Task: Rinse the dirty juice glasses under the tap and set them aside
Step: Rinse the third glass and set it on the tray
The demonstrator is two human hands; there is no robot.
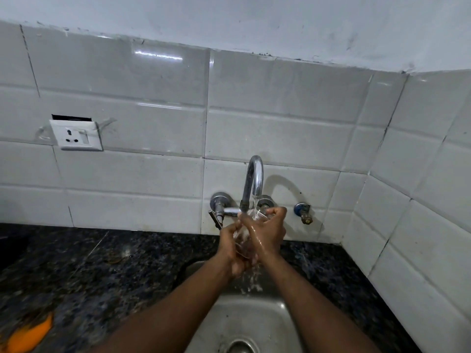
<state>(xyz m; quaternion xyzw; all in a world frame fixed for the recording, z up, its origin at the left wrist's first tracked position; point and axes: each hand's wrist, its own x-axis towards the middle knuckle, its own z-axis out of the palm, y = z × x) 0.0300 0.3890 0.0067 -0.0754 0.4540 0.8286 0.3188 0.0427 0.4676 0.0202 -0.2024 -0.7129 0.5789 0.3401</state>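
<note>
under the running tap (253, 179), over the steel sink (254, 324): one clear juice glass (242, 240) held between both hands, tilted, mouth toward the stream. left hand (230, 247) wraps the lower body of the glass, fingers closed around it. right hand (267, 233) covers the upper part near the rim, fingers curled on the glass; whether any reach inside, cannot tell. water runs over the glass and falls into the basin.

progress, judged: rinse of this glass is under way, not finished; it is not yet set aside. no other glasses in view, clean or dirty, so the count done and the count left cannot be told.

surface: dark speckled stone (89, 271), wet-looking in places, wrapping the sink on both sides. an orange blurred object (30, 335) at the near left edge, unidentified.

room: white tiled wall (153, 103), corner to the right; wall socket (76, 135) at left; a small second valve (303, 212) right of the tap.
</note>
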